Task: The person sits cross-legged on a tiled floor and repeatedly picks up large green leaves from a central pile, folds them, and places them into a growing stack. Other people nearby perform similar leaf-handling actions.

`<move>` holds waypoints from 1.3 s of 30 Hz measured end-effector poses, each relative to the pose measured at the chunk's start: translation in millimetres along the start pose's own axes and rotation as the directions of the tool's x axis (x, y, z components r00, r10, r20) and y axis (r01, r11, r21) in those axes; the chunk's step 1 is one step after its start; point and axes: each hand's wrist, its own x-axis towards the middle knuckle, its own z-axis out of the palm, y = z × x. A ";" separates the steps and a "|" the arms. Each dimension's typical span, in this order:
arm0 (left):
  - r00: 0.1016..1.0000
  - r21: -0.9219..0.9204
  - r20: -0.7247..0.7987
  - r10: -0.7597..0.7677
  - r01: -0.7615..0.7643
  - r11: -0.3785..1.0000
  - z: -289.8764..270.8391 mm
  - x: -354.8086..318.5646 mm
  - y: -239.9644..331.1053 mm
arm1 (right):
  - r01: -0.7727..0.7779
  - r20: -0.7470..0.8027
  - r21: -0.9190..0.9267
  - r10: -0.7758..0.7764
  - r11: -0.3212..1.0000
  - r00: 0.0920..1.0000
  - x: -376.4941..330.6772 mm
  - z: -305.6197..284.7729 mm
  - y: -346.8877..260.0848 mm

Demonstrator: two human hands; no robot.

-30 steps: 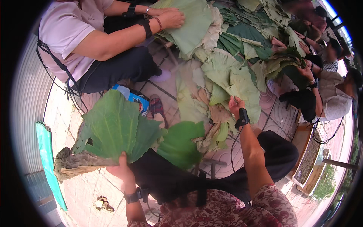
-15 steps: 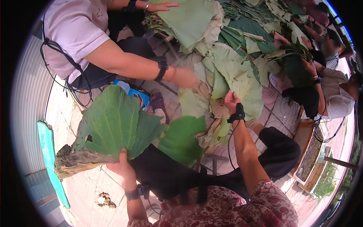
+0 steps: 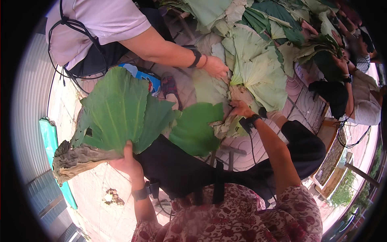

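Note:
My left hand (image 3: 128, 163) grips a fanned bundle of large green lotus leaves (image 3: 117, 107), its thumb on top near their narrow end. A brown, curled dried leaf (image 3: 80, 159) sticks out of the same bundle. My right hand (image 3: 242, 109) is closed at the near edge of the pile, its fingers on a brownish dried lotus leaf (image 3: 242, 94). Just beyond it spreads a wide pale-green lotus leaf (image 3: 258, 64). One loose green lotus leaf (image 3: 196, 129) lies between my hands, by my knee.
At the upper left, a co-worker's hand (image 3: 217, 67) reaches to the same pile. More leaves (image 3: 278, 16) are heaped at the far side, with other people at the right. A blue bag (image 3: 147, 80) stands on the paving. A wooden planter box (image 3: 328, 165) is at the right.
My right hand has left the pale leaf's edge and come down and left to the brownish leaf. The co-worker's hand has moved right. My left hand still holds its bundle.

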 end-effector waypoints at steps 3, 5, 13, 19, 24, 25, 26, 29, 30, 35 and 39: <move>1.000 0.026 0.023 0.015 -0.016 1.000 3.3 -0.5 3.4 | 0.057 -0.121 -0.770 -0.232 0.636 0.965 -45.6 42.5 22.0; 0.999 0.059 0.025 0.022 -0.023 0.998 -1.8 -0.4 4.9 | 0.025 -0.123 -0.892 -0.296 0.451 0.947 -45.4 47.8 19.6; 0.997 -0.081 0.023 -0.078 0.079 0.994 1.9 -0.6 -6.4 | 0.390 -0.022 -0.730 -0.588 0.562 0.808 -54.3 79.8 -30.4; 0.998 -0.060 0.045 -0.045 0.048 0.997 -0.3 0.5 -6.1 | 0.225 -0.333 -0.366 -0.353 0.903 0.874 -34.3 53.9 -74.8; 1.000 -0.050 0.028 -0.013 0.015 0.999 -0.8 0.4 -3.6 | 0.381 -0.299 0.141 -0.328 0.914 0.896 -22.9 27.0 -55.0; 0.999 -0.048 0.037 -0.011 0.013 0.999 -0.3 0.9 -2.6 | 0.319 -0.399 0.027 -0.282 0.947 0.872 -17.1 24.7 -30.6; 0.999 -0.064 0.049 -0.007 0.010 0.998 4.4 2.9 -0.1 | 0.234 -0.512 -0.079 -0.240 0.969 0.825 -11.6 19.4 1.7; 1.000 -0.041 0.028 -0.006 0.007 0.999 0.4 1.9 -2.3 | 0.222 -0.464 0.382 -0.021 0.897 0.886 -20.3 17.6 13.2; 1.000 -0.031 0.026 -0.007 0.007 0.999 -0.2 1.6 -3.0 | 0.203 -0.357 0.625 0.045 0.754 0.933 -28.8 14.9 10.3; 0.998 -0.060 0.031 -0.056 0.058 0.997 -0.6 2.2 -3.9 | 0.162 -0.345 0.853 0.303 0.496 0.889 -42.5 -3.7 -12.2; 0.995 -0.049 0.030 -0.095 0.097 0.994 -3.1 0.0 -8.4 | 0.279 -0.350 0.907 0.196 0.314 0.916 -95.1 -74.5 -64.8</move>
